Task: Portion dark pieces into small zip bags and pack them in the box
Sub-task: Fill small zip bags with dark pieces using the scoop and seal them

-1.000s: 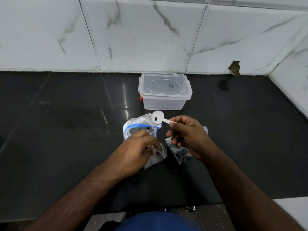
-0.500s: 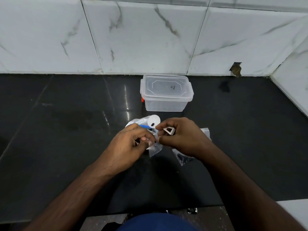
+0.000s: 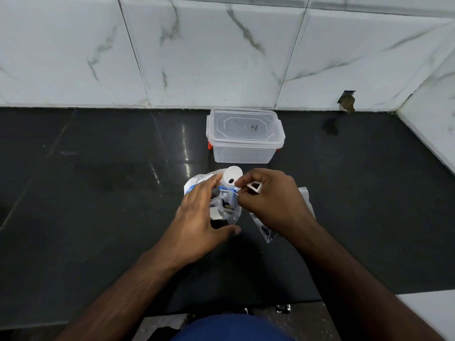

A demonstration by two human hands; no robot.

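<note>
Black shiny counter (image 3: 98,193) runs under a marble tile wall. Just in front of the clear box (image 3: 243,141), lid on, the left hand (image 3: 199,217) has its fingers spread over a small zip bag (image 3: 225,206) with dark pieces inside. That bag looks light, floppy and slippery, so its top edge is probably best to pinch. Beside it, the right hand (image 3: 270,200) pinches a white scoop (image 3: 233,177) holding 1 dark piece

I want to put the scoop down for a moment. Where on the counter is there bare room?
Bare counter lies left of the left hand, out to the wall. More lies right of the box and right hand, past the small bag. It is crowded between the hands and the box, around the scoop and the big bag.
</note>
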